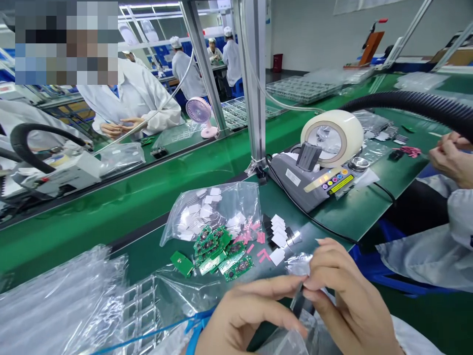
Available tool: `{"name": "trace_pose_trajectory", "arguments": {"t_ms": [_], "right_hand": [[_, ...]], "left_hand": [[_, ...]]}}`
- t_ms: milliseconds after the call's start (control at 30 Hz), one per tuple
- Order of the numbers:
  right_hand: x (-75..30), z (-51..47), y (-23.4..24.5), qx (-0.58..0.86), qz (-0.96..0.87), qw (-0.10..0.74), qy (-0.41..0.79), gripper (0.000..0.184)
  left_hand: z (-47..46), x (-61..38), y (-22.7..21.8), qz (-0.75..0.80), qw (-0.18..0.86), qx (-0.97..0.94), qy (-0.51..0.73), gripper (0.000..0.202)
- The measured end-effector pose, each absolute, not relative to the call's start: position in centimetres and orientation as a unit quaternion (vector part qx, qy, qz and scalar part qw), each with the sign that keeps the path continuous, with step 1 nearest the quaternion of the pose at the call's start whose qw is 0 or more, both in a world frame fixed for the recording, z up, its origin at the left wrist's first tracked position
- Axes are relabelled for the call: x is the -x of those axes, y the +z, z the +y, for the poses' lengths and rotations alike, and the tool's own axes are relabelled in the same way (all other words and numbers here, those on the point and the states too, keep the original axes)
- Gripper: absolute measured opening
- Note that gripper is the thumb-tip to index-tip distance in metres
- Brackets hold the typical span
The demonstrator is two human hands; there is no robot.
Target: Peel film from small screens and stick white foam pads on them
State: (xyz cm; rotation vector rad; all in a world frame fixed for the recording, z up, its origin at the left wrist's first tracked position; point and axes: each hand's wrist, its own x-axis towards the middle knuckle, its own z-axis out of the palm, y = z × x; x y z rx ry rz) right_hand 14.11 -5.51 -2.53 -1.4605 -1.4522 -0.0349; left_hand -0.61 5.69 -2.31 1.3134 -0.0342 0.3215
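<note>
My left hand and my right hand meet low in the middle of the view, fingers pinched together around a small dark part in a clear plastic bag. Just beyond them on the green bench lie several green circuit boards, small pink strips and a row of white square pads. A clear bag of white pads rests behind the boards.
A grey tape dispenser with a large white tape roll stands at the right. A black hose arcs above it. A co-worker's hands show at far right. Clear plastic trays lie at left. People in white coats work across the conveyor.
</note>
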Motion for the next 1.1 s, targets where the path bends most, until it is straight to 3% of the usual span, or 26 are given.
{"name": "trace_pose_trajectory", "arguments": {"t_ms": [433, 700, 867, 1100], "right_hand": [[-14.9, -5.7, -3.7, 0.633, -0.616, 0.46, 0.086, 0.012], [-14.7, -5.6, -4.4, 0.645, -0.6, 0.468, 0.071, 0.011], [-14.6, -5.6, -5.0, 0.656, -0.592, 0.462, 0.071, 0.012], [-14.4, -5.5, -5.3, 0.679, -0.573, 0.457, 0.048, 0.015]], "left_hand": [[5.8, 0.2, -1.6, 0.07, 0.778, -0.616, 0.099, 0.032], [6.2, -0.1, -2.0, 0.04, 0.78, -0.615, 0.109, 0.034], [6.3, -0.3, -2.3, 0.047, 0.775, -0.622, 0.106, 0.046], [6.2, -0.4, -2.7, 0.058, 0.78, -0.614, 0.105, 0.037]]}}
